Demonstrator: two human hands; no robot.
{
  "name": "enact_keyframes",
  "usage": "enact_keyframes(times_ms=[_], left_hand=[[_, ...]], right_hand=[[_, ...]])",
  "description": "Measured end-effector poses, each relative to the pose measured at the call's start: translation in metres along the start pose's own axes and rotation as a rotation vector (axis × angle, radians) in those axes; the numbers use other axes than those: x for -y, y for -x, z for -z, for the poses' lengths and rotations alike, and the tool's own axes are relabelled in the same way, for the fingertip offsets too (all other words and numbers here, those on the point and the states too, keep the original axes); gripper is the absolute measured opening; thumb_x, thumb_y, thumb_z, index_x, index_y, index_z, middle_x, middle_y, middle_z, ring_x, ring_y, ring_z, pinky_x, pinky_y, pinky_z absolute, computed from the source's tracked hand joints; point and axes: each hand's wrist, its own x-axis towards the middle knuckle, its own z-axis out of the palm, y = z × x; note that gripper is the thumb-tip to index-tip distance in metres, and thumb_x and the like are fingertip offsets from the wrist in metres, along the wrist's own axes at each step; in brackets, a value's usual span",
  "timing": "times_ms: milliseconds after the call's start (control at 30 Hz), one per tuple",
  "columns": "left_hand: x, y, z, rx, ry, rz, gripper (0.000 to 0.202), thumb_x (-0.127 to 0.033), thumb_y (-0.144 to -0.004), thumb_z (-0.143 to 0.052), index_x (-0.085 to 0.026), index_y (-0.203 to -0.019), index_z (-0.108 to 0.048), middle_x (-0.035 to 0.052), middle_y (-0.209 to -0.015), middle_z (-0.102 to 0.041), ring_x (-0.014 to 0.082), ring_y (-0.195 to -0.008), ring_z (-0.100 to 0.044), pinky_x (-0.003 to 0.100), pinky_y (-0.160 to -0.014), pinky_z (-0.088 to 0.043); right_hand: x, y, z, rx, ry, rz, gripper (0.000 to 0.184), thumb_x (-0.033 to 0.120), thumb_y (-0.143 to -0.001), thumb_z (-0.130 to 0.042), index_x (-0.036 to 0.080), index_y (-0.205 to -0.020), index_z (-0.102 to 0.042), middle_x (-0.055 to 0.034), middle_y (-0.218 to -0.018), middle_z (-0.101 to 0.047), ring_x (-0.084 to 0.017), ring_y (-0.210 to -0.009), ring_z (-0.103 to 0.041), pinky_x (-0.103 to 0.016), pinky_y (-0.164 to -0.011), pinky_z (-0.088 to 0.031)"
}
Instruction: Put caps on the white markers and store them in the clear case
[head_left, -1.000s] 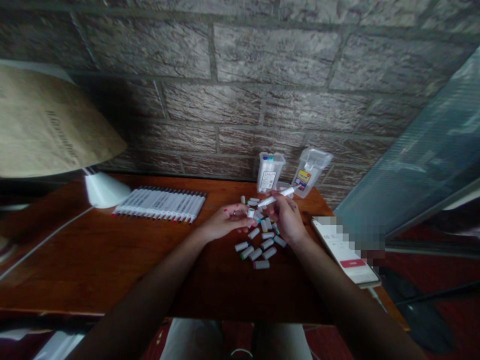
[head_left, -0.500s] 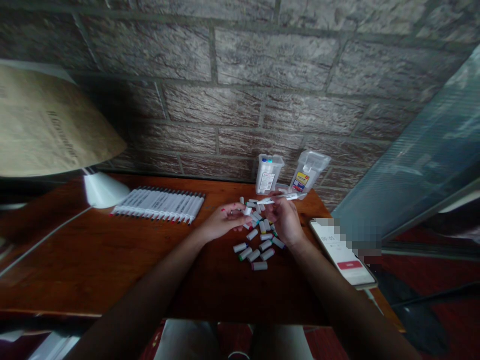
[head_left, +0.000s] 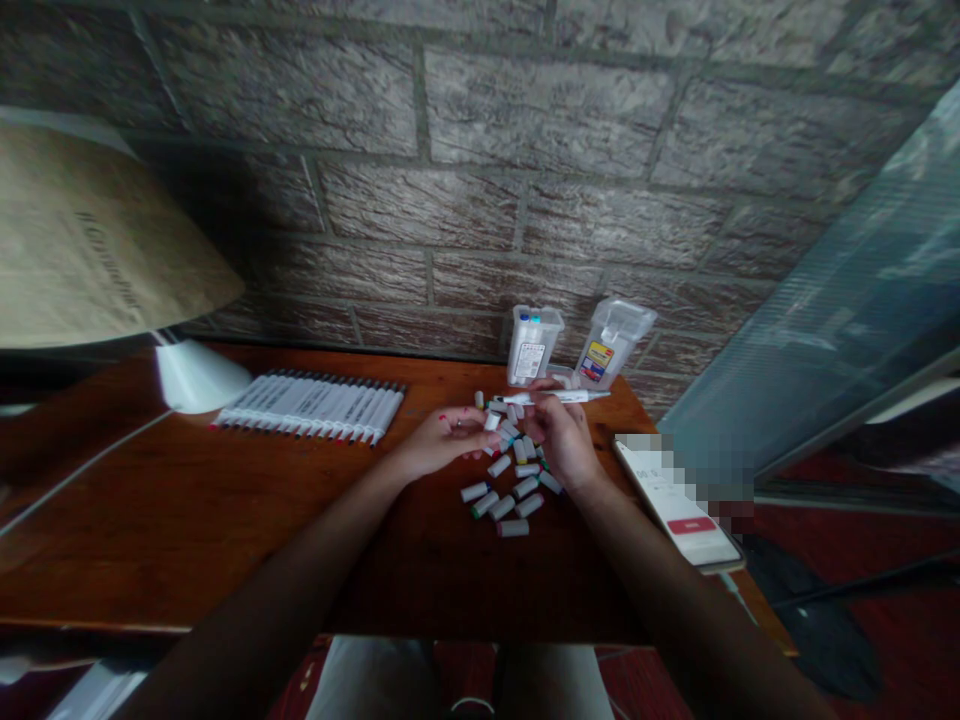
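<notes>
My left hand (head_left: 448,442) pinches a white marker cap (head_left: 492,422) between thumb and fingers. Just to its right, my right hand (head_left: 559,430) is closed around a white marker (head_left: 570,396), held nearly level with its tips pointing left and right. The cap and the marker are apart. Below and between my hands lie several loose marker caps (head_left: 513,528), pale with coloured ends, scattered on the wooden table (head_left: 300,540). A row of white markers (head_left: 311,405) lies side by side to the left.
Two clear plastic cases stand by the brick wall: an upright case (head_left: 534,350) with blue-ended markers inside, and a tilted case (head_left: 611,345) with a yellow label. A phone (head_left: 682,505) with a cable lies at the right edge. A lamp (head_left: 199,375) stands at left.
The marker in my right hand has turned slightly to lie more level. My left hand still holds the cap. The whole view has shifted a little.
</notes>
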Motion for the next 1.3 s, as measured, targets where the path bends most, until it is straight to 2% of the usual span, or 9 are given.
enact_keyframes(times_ms=[200, 400, 800, 1067, 1300], left_hand=[[0.0031, -0.0016, 0.0015, -0.022, -0.010, 0.008, 0.040, -0.048, -0.072, -0.081, -0.015, -0.091, -0.068, 0.0037, -0.084, -0.073, 0.0139, -0.068, -0.063, 0.027, -0.068, -0.049], [0.0024, -0.0013, 0.0012, -0.028, -0.006, -0.004, 0.043, -0.049, -0.070, -0.082, -0.014, -0.090, -0.067, 0.0036, -0.082, -0.072, 0.0134, -0.067, -0.061, 0.026, -0.065, -0.048], [0.0028, -0.0012, 0.0019, -0.076, -0.047, -0.021, 0.043, -0.055, -0.077, -0.075, -0.015, -0.089, -0.065, 0.0024, -0.077, -0.070, 0.0105, -0.059, -0.056, 0.024, -0.060, -0.045], [0.0003, -0.0003, 0.0004, -0.045, -0.025, -0.039, 0.045, -0.056, -0.077, -0.074, -0.014, -0.093, -0.066, 0.0038, -0.075, -0.072, 0.0106, -0.057, -0.057, 0.024, -0.058, -0.044], [-0.0033, 0.0020, 0.0003, 0.018, 0.051, -0.051, 0.046, -0.049, -0.073, -0.082, -0.012, -0.095, -0.066, 0.0059, -0.079, -0.074, 0.0117, -0.059, -0.060, 0.025, -0.059, -0.047]], right_hand=[[-0.0013, 0.0002, 0.0001, -0.059, 0.033, 0.020, 0.026, 0.040, -0.072, -0.073, 0.023, -0.083, -0.057, 0.0086, -0.055, -0.045, -0.007, -0.045, -0.032, -0.022, -0.042, -0.020], [0.0000, -0.0011, -0.0012, -0.102, 0.037, 0.006, 0.018, 0.035, -0.070, -0.069, 0.023, -0.080, -0.058, 0.0074, -0.057, -0.047, -0.008, -0.046, -0.035, -0.022, -0.042, -0.021], [0.0012, -0.0029, 0.0014, -0.140, 0.052, -0.012, 0.013, 0.032, -0.069, -0.062, 0.022, -0.076, -0.060, 0.0079, -0.051, -0.043, -0.009, -0.043, -0.033, -0.023, -0.041, -0.022], [0.0036, -0.0032, -0.0009, -0.153, 0.006, -0.029, 0.014, 0.033, -0.067, -0.065, 0.021, -0.072, -0.060, 0.0074, -0.050, -0.043, -0.009, -0.044, -0.031, -0.023, -0.041, -0.019], [0.0005, -0.0034, 0.0014, -0.124, 0.032, -0.045, 0.016, 0.035, -0.071, -0.067, 0.020, -0.071, -0.062, 0.0078, -0.047, -0.043, -0.008, -0.043, -0.031, -0.023, -0.041, -0.018]])
